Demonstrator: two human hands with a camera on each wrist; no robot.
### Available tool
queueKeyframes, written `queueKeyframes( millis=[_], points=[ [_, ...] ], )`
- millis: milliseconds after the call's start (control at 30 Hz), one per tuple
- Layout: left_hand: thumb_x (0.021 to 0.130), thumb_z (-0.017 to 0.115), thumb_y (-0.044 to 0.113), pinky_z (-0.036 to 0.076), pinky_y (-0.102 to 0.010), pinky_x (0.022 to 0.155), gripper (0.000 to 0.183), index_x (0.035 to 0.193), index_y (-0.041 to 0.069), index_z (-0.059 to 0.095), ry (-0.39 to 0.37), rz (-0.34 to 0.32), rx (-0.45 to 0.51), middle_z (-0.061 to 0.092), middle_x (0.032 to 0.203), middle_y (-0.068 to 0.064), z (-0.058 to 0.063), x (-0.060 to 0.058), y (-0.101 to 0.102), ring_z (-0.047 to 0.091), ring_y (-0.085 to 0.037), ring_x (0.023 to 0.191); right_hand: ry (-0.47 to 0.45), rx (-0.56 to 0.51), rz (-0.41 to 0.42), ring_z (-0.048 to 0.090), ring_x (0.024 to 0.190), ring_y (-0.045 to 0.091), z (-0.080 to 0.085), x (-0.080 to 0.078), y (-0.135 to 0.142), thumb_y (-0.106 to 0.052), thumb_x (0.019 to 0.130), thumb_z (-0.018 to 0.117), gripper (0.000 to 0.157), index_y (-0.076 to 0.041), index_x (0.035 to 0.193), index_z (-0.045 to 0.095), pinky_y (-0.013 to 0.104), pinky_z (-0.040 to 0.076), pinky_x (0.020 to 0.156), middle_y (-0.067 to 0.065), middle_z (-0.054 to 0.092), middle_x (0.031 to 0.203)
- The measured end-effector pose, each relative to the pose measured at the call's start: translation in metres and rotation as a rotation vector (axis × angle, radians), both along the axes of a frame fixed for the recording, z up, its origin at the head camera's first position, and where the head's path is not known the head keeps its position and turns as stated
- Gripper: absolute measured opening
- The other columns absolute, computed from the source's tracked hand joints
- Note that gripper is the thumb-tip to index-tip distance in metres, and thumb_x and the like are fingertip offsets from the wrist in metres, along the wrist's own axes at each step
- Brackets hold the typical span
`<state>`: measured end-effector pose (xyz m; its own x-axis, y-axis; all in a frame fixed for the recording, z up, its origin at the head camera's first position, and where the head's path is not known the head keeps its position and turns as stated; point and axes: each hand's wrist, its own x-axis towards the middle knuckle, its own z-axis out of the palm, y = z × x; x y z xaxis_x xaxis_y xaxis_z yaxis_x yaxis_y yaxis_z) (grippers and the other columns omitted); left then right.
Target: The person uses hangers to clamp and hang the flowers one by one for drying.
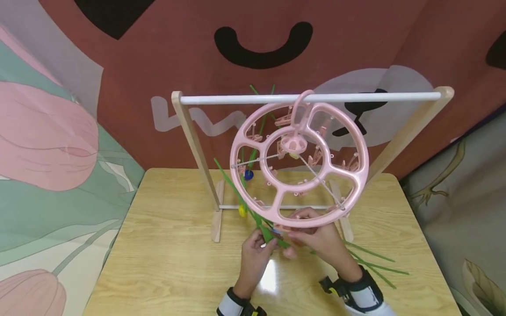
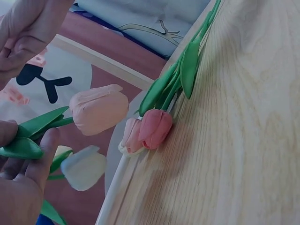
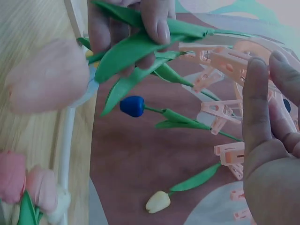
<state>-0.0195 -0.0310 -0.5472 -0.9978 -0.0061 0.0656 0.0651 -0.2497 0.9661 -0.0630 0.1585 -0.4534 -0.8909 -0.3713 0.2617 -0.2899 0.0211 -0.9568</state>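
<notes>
My left hand [image 1: 254, 259] pinches a pale pink tulip [image 2: 99, 110] by its green leaves and stem, just below the front of a round pink clip hanger [image 1: 360, 175]. The flower head points down toward the table, and the stem runs up to the hanger's rim. At that rim my right hand [image 1: 326, 243] pinches a pink clothespin [image 3: 229, 63] between thumb and finger; part of its grip is hidden. Other tulips hang by their stems from nearby pegs: a blue one [image 3: 131, 106], a cream-yellow one [image 3: 158, 202] and a white one [image 2: 84, 168].
The hanger hooks over the white bar [image 1: 237, 100] of a wooden stand on the table [image 1: 170, 263]. Several tulips, among them a deeper pink one [image 2: 155, 128], lie on the table at the right, with their stems [image 1: 371, 264] beneath my right forearm. A printed curtain [image 1: 178, 57] hangs behind.
</notes>
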Motion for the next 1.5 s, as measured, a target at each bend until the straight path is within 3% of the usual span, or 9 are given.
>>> queueKeyframes(
  millis=[167,367,633,767,967,1167,1267,1400,1500],
  points=[
    [0.094,0.072,0.003,0.065,-0.043,0.085,0.027,0.118,-0.006,0.065,0.032,0.006,-0.007,0.073,0.111,-0.026,0.0,-0.004,0.004,0.075,-0.032,0.103,0.083,0.033,-0.08,0.072,0.098,0.006,0.0,-0.002,-0.008,0.013,0.079,0.08,0.029,0.0,0.101,0.067,0.025,0.064,0.074,0.004,0.074,0.109],
    [0.094,0.073,0.003,0.065,-0.038,0.087,0.029,0.122,0.002,0.068,0.058,-0.006,-0.022,0.073,0.119,-0.018,0.003,-0.008,0.008,0.075,-0.023,0.106,0.122,-0.037,-0.089,0.07,0.104,0.004,0.001,-0.007,-0.019,0.018,0.076,0.079,0.028,0.005,0.097,0.066,0.021,0.062,0.082,-0.006,0.074,0.108],
    [0.094,0.072,0.003,0.065,-0.036,0.086,0.033,0.127,0.005,0.068,0.043,-0.006,-0.044,0.072,0.122,-0.017,0.002,-0.01,0.01,0.075,-0.019,0.104,0.1,-0.024,-0.094,0.062,0.061,0.004,0.004,-0.007,-0.025,0.014,0.078,0.08,0.027,0.002,0.099,0.067,0.022,0.052,0.043,-0.009,0.074,0.108],
    [0.094,0.072,0.002,0.065,-0.036,0.085,0.034,0.128,0.002,0.067,0.034,-0.002,-0.049,0.072,0.121,-0.02,0.001,-0.01,0.009,0.075,-0.017,0.104,0.13,-0.009,-0.097,0.071,0.087,0.003,0.003,-0.008,-0.025,0.015,0.076,0.081,0.029,0.001,0.097,0.067,0.021,0.061,0.061,-0.007,0.075,0.107],
    [0.093,0.073,0.002,0.065,-0.036,0.086,0.036,0.129,0.004,0.068,0.037,0.024,-0.072,0.072,0.122,-0.019,0.002,-0.012,0.008,0.075,-0.018,0.106,0.112,0.004,-0.086,0.06,0.064,-0.001,0.003,-0.009,-0.026,0.013,0.077,0.081,0.032,0.0,0.103,0.068,0.019,0.053,0.047,0.009,0.074,0.11],
    [0.093,0.074,0.002,0.062,-0.029,0.093,0.035,0.128,0.003,0.069,0.105,0.075,-0.128,0.07,0.129,-0.016,0.001,-0.011,0.005,0.071,-0.018,0.114,0.073,0.07,-0.063,0.07,0.102,0.004,0.002,-0.006,-0.031,0.006,0.082,0.081,0.031,-0.002,0.109,0.066,0.023,0.063,0.077,0.018,0.073,0.114],
    [0.094,0.071,-0.002,0.062,-0.024,0.086,0.03,0.124,0.0,0.071,0.13,0.099,-0.129,0.071,0.125,-0.017,0.0,-0.01,0.002,0.071,-0.013,0.108,0.038,0.06,-0.025,0.071,0.097,0.006,0.001,-0.003,-0.033,0.005,0.084,0.079,0.034,-0.001,0.115,0.065,0.026,0.064,0.071,0.021,0.071,0.12],
    [0.095,0.069,-0.002,0.065,-0.032,0.081,0.028,0.123,-0.002,0.07,0.127,0.109,-0.09,0.071,0.121,-0.02,-0.001,-0.009,-0.005,0.073,-0.013,0.101,0.01,0.074,-0.003,0.071,0.097,0.009,-0.001,0.0,-0.03,0.004,0.085,0.078,0.045,-0.002,0.127,0.064,0.031,0.065,0.074,0.02,0.067,0.128],
    [0.096,0.069,0.0,0.065,-0.041,0.084,0.03,0.126,-0.002,0.068,0.108,0.106,-0.041,0.07,0.124,-0.021,-0.002,-0.008,-0.012,0.075,-0.021,0.104,0.009,0.085,0.007,0.071,0.092,0.011,-0.003,0.002,-0.027,0.004,0.085,0.078,0.052,-0.001,0.134,0.061,0.032,0.065,0.074,0.022,0.068,0.116]
  ],
)
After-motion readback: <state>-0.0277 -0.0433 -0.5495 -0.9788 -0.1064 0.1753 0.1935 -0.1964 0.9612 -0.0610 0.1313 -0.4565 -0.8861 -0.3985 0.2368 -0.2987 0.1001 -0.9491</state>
